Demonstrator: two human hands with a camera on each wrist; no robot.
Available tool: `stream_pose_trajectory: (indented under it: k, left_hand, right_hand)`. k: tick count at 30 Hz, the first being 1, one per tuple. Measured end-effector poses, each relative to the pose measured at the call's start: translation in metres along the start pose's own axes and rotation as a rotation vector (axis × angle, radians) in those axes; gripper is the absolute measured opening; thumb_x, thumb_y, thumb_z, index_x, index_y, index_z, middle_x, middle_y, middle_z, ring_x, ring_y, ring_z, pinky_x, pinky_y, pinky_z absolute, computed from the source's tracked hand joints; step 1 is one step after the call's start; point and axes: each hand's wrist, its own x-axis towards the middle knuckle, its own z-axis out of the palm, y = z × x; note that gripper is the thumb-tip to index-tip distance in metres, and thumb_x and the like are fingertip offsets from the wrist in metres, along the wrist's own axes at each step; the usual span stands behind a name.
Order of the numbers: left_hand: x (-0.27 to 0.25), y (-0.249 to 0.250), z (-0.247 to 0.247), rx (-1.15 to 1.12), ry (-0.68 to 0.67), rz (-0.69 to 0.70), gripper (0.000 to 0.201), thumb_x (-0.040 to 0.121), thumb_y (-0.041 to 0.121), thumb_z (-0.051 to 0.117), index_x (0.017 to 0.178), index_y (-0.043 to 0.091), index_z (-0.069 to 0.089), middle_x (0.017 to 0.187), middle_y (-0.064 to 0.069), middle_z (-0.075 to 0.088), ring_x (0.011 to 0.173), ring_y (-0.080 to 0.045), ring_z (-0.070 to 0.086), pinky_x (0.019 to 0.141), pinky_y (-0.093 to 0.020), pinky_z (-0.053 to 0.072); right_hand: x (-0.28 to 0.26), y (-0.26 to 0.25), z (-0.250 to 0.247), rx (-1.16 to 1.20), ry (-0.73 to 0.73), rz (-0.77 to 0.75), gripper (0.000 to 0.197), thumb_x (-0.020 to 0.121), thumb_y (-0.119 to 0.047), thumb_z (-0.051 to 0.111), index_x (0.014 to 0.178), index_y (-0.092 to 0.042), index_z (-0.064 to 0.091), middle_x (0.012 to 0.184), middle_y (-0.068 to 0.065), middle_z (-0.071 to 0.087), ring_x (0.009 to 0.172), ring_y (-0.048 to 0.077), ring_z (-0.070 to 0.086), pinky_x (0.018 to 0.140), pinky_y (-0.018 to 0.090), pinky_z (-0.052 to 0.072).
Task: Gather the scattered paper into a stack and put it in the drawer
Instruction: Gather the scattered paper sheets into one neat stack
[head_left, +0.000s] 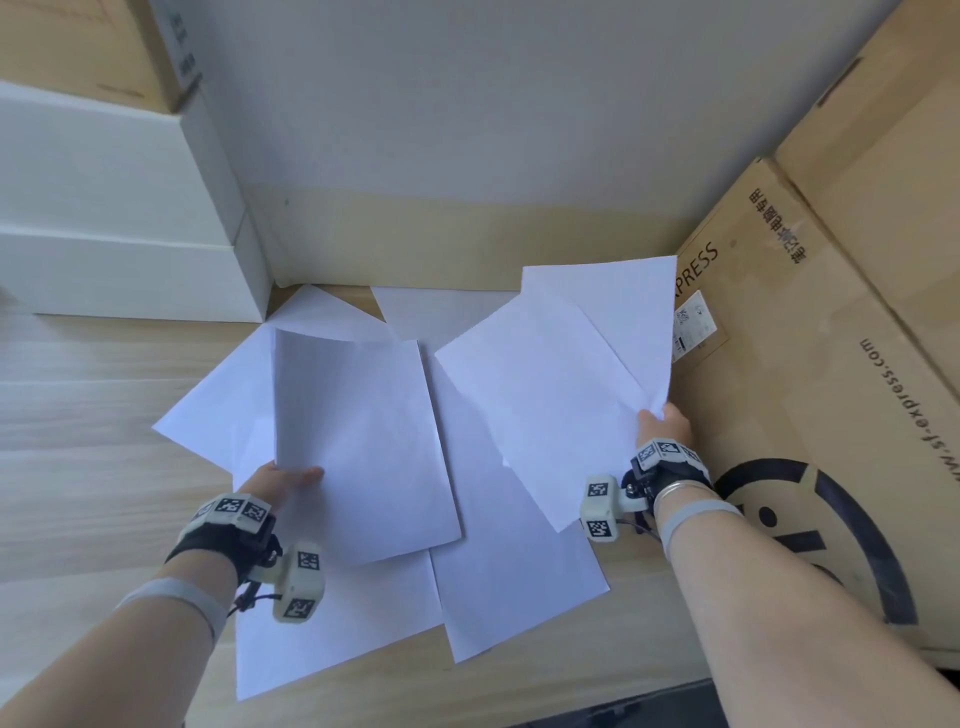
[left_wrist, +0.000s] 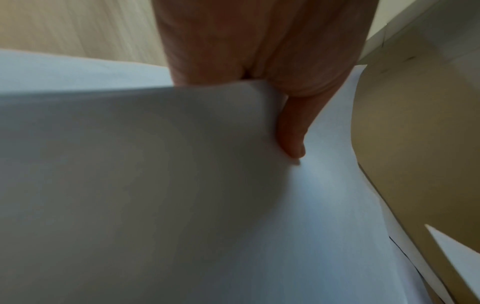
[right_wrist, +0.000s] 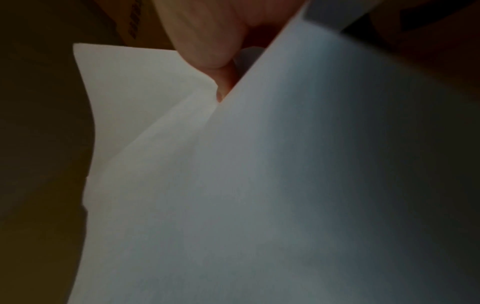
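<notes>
Paper sheets (head_left: 498, 561) lie scattered and overlapping on the wooden surface (head_left: 78, 441). Left hand (head_left: 283, 480) pinches the near edge of one lifted sheet (head_left: 363, 447), thumb on top. Right hand (head_left: 665, 423) pinches the corner of two raised sheets (head_left: 561, 384), just beside a cardboard box (head_left: 810, 364). White boxes (head_left: 114, 234) stand at far left.

My left hand (head_left: 283, 480) pinches a sheet (head_left: 363, 447) by its near corner, thumb on top; my right hand (head_left: 665, 423) grips two sheets (head_left: 561, 384), forearms reaching forward.
</notes>
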Motion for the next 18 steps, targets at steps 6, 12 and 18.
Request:
stream_pose_trajectory:
  k: [6,12,18]
  left_hand:
    - [0.002,-0.002,-0.001,0.025,-0.035,-0.030,0.033,0.081,0.011,0.068,0.109,-0.003,0.057,0.101,-0.027,0.063,0.096,-0.043,0.061,0.096,-0.056,0.046]
    - [-0.006,0.002,0.004,-0.002,-0.126,-0.033,0.030,0.085,0.006,0.062,0.112,-0.006,0.058,0.087,-0.020,0.067,0.080,-0.034,0.061,0.072,-0.042,0.052]
    - [-0.006,0.005,0.005,-0.034,-0.119,-0.013,0.047,0.076,0.028,0.073,0.110,0.000,0.058,0.089,-0.021,0.068,0.084,-0.039,0.064,0.077,-0.045,0.055]
  right_hand:
    - [-0.021,-0.012,0.026,-0.053,-0.142,-0.053,0.032,0.089,-0.008,0.047,0.119,-0.002,0.057,0.115,0.020,0.063,0.092,0.029,0.057,0.075,0.027,0.040]
    - [-0.056,-0.020,0.076,-0.375,-0.475,-0.169,0.040,0.091,-0.010,0.052,0.130,-0.006,0.050,0.131,0.015,0.057,0.119,0.031,0.055,0.095,0.032,0.043]
    - [-0.080,-0.031,0.115,-0.789,-0.801,-0.305,0.042,0.092,-0.021,0.053,0.131,-0.008,0.046,0.134,0.011,0.053,0.120,0.029,0.053,0.096,0.033,0.043]
